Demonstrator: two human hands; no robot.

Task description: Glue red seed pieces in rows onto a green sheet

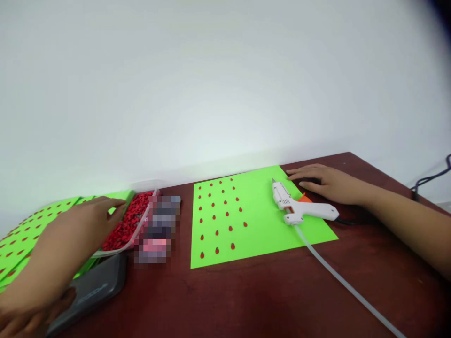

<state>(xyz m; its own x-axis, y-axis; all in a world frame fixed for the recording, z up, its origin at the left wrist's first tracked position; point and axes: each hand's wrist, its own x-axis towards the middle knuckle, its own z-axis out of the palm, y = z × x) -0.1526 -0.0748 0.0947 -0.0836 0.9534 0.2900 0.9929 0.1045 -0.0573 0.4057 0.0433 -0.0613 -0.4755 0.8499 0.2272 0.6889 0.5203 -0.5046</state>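
Note:
My left hand (86,220) is over a clear plastic tub (143,220) full of small red pieces (132,218). Its thumb and index fingertips come together above them; whatever lies between is too small to make out. My right hand (324,183) rests flat, fingers stretched out, by the far right corner of a bright green sheet (260,202). Rows of red drop-shaped pieces (217,232) cover the sheet's left half. A white glue gun (282,195) with an orange trigger lies across its right side, near my right hand but apart from it. A long glue stick (341,279) trails from its rear.
More green sheets with red dots (21,234) lie at the left. A dark grey case (102,284) sits in front of the tub, and a blurred-out item (158,230) beside it. Part of another hand (31,324) shows at lower left. A dark cable (430,178) hangs at right.

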